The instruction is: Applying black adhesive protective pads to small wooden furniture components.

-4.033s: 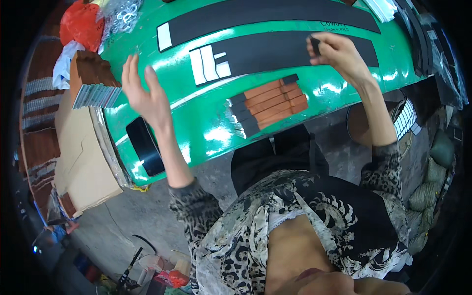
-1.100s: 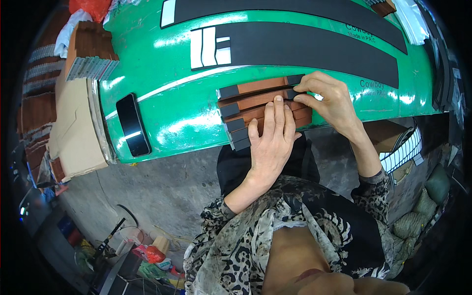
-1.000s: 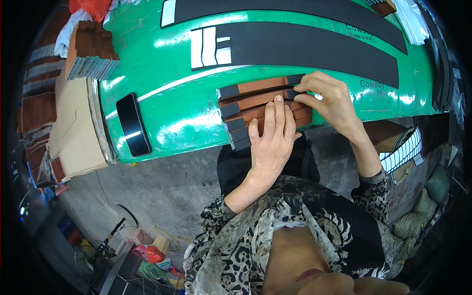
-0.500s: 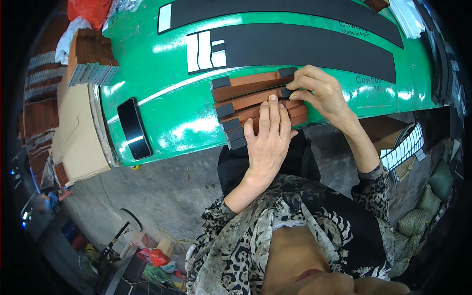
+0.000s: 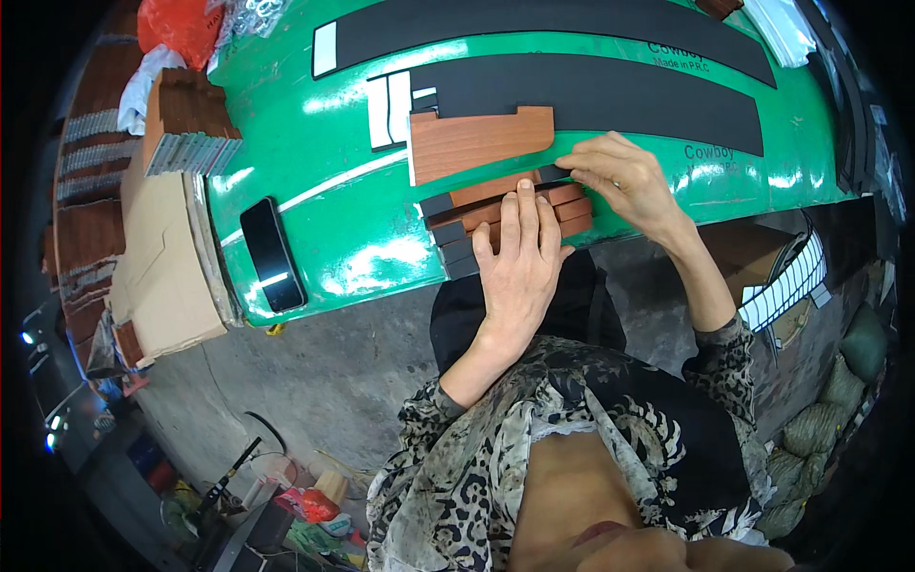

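Several reddish-brown wooden pieces (image 5: 573, 211) with black end pads lie side by side at the table's near edge. Across them my left hand (image 5: 519, 262) is laid, its fingers over their tops and its thumb against the near side, gripping the row. My right hand (image 5: 624, 186) is closed in a pinch on a black pad (image 5: 551, 173) at the right end of the farthest piece in the row. Just beyond lies a separate wooden piece (image 5: 481, 145) on its broad side, overlapping a long black strip (image 5: 658, 100).
Another black strip (image 5: 543, 29) lies farther back on the green table (image 5: 353, 219). A phone (image 5: 272, 255) rests at the left. Beside it, cardboard (image 5: 162, 257) carries stacked wooden pieces (image 5: 191, 119). A red bag (image 5: 176, 29) is at the far left.
The farthest wooden piece has left the row and now lies broad side up against the black strip. My right hand has shifted slightly nearer; my left hand stays on the row.
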`<action>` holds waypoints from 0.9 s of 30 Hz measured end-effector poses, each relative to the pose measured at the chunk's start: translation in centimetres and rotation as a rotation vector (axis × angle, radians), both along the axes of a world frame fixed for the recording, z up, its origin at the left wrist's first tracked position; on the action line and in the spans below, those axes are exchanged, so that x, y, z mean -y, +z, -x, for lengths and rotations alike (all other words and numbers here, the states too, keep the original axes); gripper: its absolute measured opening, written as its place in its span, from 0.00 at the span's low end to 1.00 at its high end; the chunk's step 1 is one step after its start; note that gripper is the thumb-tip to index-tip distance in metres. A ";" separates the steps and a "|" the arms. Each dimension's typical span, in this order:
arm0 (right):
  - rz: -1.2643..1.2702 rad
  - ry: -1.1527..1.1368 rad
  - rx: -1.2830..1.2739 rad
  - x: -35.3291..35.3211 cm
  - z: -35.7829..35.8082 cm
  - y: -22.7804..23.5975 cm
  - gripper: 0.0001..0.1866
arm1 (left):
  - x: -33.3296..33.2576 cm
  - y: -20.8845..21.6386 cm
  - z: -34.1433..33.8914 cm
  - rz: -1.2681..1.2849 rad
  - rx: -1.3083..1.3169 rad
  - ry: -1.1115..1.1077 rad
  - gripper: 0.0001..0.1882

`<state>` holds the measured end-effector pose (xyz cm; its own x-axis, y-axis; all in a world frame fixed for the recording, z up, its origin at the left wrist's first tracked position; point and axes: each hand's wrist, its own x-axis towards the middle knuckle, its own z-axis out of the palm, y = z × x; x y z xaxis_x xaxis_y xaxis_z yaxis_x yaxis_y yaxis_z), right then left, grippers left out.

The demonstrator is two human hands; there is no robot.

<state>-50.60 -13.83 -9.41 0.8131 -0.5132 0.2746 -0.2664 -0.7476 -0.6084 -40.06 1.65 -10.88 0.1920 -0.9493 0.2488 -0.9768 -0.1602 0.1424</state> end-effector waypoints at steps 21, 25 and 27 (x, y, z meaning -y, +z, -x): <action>-0.112 0.107 0.108 3.4 -12.5 2.5 0.07 | -1.0 0.5 -0.9 -0.033 0.120 -0.096 0.36; -0.013 0.112 -0.139 7.4 -20.2 0.4 0.08 | -0.3 0.3 -0.9 0.027 0.149 -0.118 0.28; 0.146 0.131 -0.119 8.9 -23.6 -0.8 0.09 | 0.0 0.2 -1.1 0.044 0.167 -0.135 0.26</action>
